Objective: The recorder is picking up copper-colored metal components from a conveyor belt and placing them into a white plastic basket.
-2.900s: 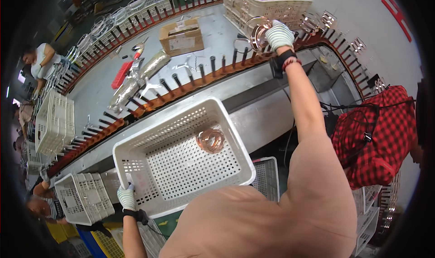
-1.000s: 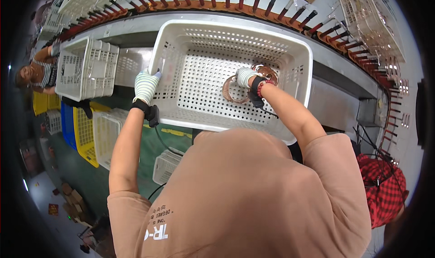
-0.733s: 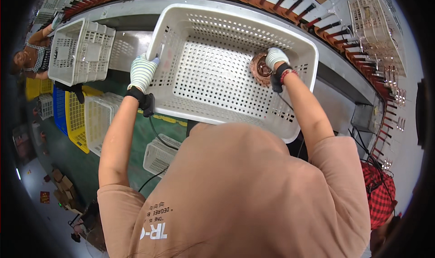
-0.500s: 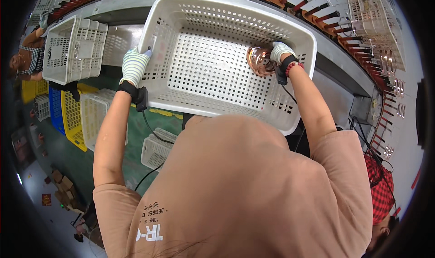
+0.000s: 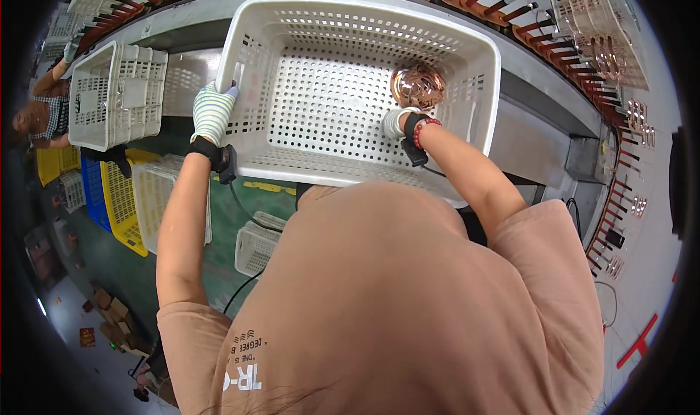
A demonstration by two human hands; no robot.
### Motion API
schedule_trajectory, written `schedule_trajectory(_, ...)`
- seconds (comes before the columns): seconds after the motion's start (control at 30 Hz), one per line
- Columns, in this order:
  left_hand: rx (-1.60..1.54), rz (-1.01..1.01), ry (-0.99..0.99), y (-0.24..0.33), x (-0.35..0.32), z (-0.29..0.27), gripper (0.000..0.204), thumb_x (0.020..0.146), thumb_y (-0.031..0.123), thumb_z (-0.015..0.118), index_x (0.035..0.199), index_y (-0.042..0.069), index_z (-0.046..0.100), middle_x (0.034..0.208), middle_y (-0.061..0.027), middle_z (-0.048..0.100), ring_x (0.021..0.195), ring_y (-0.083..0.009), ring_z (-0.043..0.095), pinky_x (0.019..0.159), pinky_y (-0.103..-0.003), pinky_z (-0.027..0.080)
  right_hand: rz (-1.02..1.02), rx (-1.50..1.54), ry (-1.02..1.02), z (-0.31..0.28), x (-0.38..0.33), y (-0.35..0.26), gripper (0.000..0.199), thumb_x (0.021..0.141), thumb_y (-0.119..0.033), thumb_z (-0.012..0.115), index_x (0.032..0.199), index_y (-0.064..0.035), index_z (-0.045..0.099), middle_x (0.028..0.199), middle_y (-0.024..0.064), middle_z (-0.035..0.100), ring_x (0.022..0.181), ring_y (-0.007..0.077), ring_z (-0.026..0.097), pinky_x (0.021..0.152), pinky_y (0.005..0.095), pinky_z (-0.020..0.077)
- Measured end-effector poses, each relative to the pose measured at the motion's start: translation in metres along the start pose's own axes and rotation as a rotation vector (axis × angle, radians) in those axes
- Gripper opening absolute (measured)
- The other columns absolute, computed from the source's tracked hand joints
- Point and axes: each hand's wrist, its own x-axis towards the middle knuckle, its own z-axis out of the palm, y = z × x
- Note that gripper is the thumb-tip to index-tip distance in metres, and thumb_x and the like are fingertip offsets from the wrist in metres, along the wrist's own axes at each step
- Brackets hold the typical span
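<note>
A large white plastic crate [image 5: 357, 173] with perforated walls and floor stands in front of me. At its left rim, my left hand [image 5: 212, 114] in a striped glove is closed round the edge. Inside it, toward the far right corner, lies a shiny, round, copper-coloured metal bundle [image 5: 418, 87] whose kind I cannot make out. My right hand [image 5: 396, 122], also gloved, hangs over the crate floor just on the near side of the bundle, apart from it. Its fingers are mostly hidden beneath the hand, so what they do does not show.
A curved rack of dark-handled parts [image 5: 539, 43] runs behind the crate. Stacked white crates [image 5: 117, 98] stand left, beside a person [image 5: 51, 109]. Yellow [image 5: 124, 203] and blue crates [image 5: 93, 189] are on the green floor. Another white crate [image 5: 594, 32] is at far right.
My right hand has left the copper-coloured bundle and moved left and nearer to me. The bundle now rests farther back in the crate. My left hand keeps its hold on the rim.
</note>
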Motion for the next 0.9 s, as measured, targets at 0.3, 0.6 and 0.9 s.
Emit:
schedule_trajectory(0.3, -0.055, 0.039, -0.026, -0.012, -0.01, 0.008, 0.041, 0.086, 0.036, 0.07, 0.108, 0.001, 0.075, 0.092, -0.0264, 0.074, 0.089, -0.044, 0.07, 0.082, -0.049, 0.054, 0.321, 0.523, 0.422, -0.067, -0.093, -0.034, 0.032, 0.09, -0.018, 0.056, 0.105, -0.0022, 0.079, 0.109, 0.0192, 0.077, 0.102, 0.0344, 0.076, 0.088, 0.0465, 0.0587)
schedule_trajectory(0.6, -0.272, 0.188, -0.016, -0.055, -0.014, 0.021, 0.028, 0.087, 0.021, 0.071, 0.105, 0.001, 0.073, 0.085, -0.0155, 0.074, 0.075, -0.0302, 0.069, 0.07, -0.045, 0.053, 0.225, 0.92, 1.291, -0.09, -0.223, -0.096, 0.037, 0.097, -0.024, 0.059, 0.127, -0.0052, 0.068, 0.12, 0.0217, 0.07, 0.113, 0.0392, 0.067, 0.101, 0.047, 0.0523)
schedule_trajectory(0.9, -0.409, 0.249, -0.24, -0.057, 0.019, 0.036, 0.025, 0.085, 0.005, 0.07, 0.11, 0.004, 0.069, 0.09, -0.0056, 0.069, 0.076, -0.0161, 0.063, 0.068, -0.033, 0.055, 1.397, 0.766, 1.651, 0.04, -0.317, -0.154, 0.062, 0.086, -0.018, 0.068, 0.144, -0.0029, 0.053, 0.129, 0.0272, 0.064, 0.12, 0.0422, 0.062, 0.102, 0.0459, 0.0514)
